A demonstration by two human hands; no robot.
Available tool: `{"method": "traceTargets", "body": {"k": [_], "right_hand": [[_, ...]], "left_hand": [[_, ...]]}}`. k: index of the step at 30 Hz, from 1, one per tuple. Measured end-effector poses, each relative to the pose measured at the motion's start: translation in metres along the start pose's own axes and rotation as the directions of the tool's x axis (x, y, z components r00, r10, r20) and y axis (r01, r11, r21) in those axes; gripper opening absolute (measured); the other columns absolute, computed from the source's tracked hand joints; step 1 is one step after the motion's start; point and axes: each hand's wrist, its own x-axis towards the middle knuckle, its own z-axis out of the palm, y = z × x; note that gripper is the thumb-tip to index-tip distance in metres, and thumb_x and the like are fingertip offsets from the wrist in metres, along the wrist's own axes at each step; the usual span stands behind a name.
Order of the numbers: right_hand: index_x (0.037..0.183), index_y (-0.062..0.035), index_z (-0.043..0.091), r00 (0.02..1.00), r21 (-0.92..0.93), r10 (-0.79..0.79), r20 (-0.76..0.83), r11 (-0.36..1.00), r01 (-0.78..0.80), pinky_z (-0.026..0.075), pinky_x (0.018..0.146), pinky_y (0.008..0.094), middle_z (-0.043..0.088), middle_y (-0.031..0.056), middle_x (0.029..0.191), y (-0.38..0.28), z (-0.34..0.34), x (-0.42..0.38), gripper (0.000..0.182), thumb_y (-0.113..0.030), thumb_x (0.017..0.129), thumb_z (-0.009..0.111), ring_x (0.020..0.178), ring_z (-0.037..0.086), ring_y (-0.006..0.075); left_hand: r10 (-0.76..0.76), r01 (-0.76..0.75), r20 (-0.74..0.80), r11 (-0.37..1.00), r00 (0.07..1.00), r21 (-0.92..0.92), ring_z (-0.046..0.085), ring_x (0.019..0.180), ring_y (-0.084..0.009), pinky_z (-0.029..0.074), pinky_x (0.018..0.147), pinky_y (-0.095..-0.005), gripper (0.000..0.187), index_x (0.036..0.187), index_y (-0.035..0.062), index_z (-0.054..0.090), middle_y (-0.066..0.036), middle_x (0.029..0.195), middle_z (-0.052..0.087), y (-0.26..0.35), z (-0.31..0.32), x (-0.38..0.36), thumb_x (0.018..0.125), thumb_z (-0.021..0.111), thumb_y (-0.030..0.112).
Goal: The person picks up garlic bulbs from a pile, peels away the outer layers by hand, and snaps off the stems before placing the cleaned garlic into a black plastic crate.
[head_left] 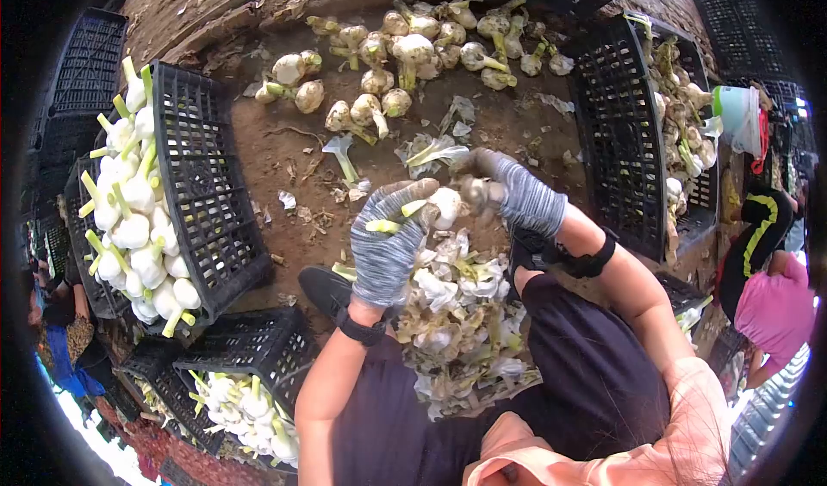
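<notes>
Grey knit gloves with dirty fingertips cover both hands. My left hand [384,243] is closed around garlic, and cut green stems [382,226] poke out between its fingers. At its fingertips a white garlic bulb [445,209] shows. Close beside that bulb is my right hand [515,191], its fingers curled and partly blurred; whatever they pinch is hidden. Below the hands, a heap of garlic skins and trimmed leaves [457,314] lies between my legs. Soil-covered garlic bulbs [413,51] are spread on the ground ahead.
To the left, a tilted black crate [207,184] stands by a pile of clean white garlic [133,206]. Another crate [258,344] with garlic is at lower left. On the right, a black crate [616,133] holds unpeeled bulbs. A person in pink [775,305] is at far right.
</notes>
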Motion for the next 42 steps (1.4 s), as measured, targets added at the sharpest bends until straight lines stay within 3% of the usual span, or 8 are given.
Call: {"method": "traceTargets", "body": {"k": [11,15,19,23,28,33,36,42], "right_hand": [[0.106,-0.0024,0.054,0.992,0.226,0.017,0.126,0.973,-0.046,0.049,0.069,0.0242,0.059,0.0067,0.093,-0.006,-0.003,-0.012,0.032,-0.027,0.086,0.059,0.078,0.057,0.0096],[0.102,-0.0029,0.054,0.996,0.12,0.002,-0.09,0.993,0.009,0.049,0.068,0.0284,0.062,0.0038,0.086,-0.019,0.01,-0.018,0.027,-0.024,0.086,0.06,0.077,0.057,0.0111],[0.095,-0.0027,0.053,0.888,-0.55,-0.412,-0.205,0.799,0.244,0.049,0.066,0.0362,0.06,0.014,0.079,-0.02,0.027,-0.022,0.031,-0.021,0.076,0.068,0.074,0.062,0.03],[0.093,-0.0039,0.054,0.867,-0.555,-0.477,-0.146,0.764,0.328,0.049,0.064,0.0346,0.061,0.0159,0.077,-0.021,0.019,-0.018,0.025,-0.009,0.071,0.065,0.072,0.062,0.0312],[0.102,-0.0059,0.056,0.997,-0.871,0.058,-0.05,0.485,-0.072,0.048,0.063,0.0418,0.06,0.02,0.079,0.046,-0.005,-0.002,0.026,-0.018,0.078,0.059,0.075,0.06,0.0372],[0.107,-0.0042,0.053,0.957,-0.773,-0.256,-0.135,0.631,0.059,0.049,0.071,0.0351,0.059,0.0177,0.094,0.001,0.009,-0.022,0.032,-0.018,0.08,0.062,0.084,0.06,0.0299],[0.106,-0.0004,0.052,0.943,-0.183,-0.252,-0.217,0.959,0.214,0.047,0.074,0.0269,0.057,0.0047,0.09,-0.013,0.021,-0.019,0.037,-0.017,0.078,0.068,0.082,0.052,0.0099],[0.103,0.0008,0.054,0.978,-0.049,-0.13,-0.166,0.991,0.123,0.047,0.076,0.0309,0.062,0.0105,0.09,-0.006,0.008,-0.012,0.037,-0.016,0.073,0.069,0.082,0.057,0.0151]], "left_hand": [[0.1,-0.099,-0.009,0.992,0.995,0.073,0.059,0.089,-0.017,0.046,0.078,-0.0281,0.025,0.1,0.007,0.067,-0.007,0.097,0.062,0.0,0.001,0.0,0.076,0.065,0.0],[0.203,-0.185,-0.053,0.954,0.978,0.234,0.059,0.087,-0.0205,0.046,0.077,-0.0298,0.026,0.1,0.0084,0.067,-0.008,0.094,0.062,-0.001,0.004,-0.003,0.075,0.064,0.0],[0.225,-0.205,-0.046,0.943,0.973,0.262,0.059,0.085,-0.0218,0.046,0.076,-0.0306,0.027,0.1,0.0094,0.067,-0.009,0.093,0.062,0.002,0.007,-0.008,0.075,0.063,-0.001],[0.157,-0.147,-0.023,0.96,0.987,0.236,0.058,0.09,-0.0197,0.042,0.088,-0.0307,0.024,0.097,0.006,0.068,-0.007,0.095,0.064,0.0,0.009,-0.012,0.074,0.064,0.0],[0.123,-0.123,-0.096,0.992,0.988,0.015,0.059,0.091,-0.0194,0.045,0.082,-0.0298,0.023,0.096,0.0062,0.067,-0.008,0.098,0.063,-0.006,0.006,-0.007,0.075,0.063,-0.002],[0.048,-0.058,-0.146,0.996,0.988,-0.062,0.059,0.092,-0.0174,0.045,0.083,-0.0291,0.019,0.095,0.003,0.066,-0.007,0.097,0.064,-0.013,0.005,-0.007,0.077,0.063,-0.002],[0.178,-0.166,-0.132,0.982,0.975,0.092,0.06,0.09,-0.0188,0.046,0.081,-0.0295,0.02,0.093,0.0057,0.067,-0.007,0.096,0.064,-0.006,0.007,-0.008,0.074,0.065,-0.002],[0.2,-0.195,-0.086,0.979,0.976,0.065,0.061,0.088,-0.0177,0.047,0.079,-0.0289,0.02,0.091,0.0074,0.068,-0.007,0.095,0.064,-0.007,0.006,-0.008,0.073,0.067,-0.001]]}}
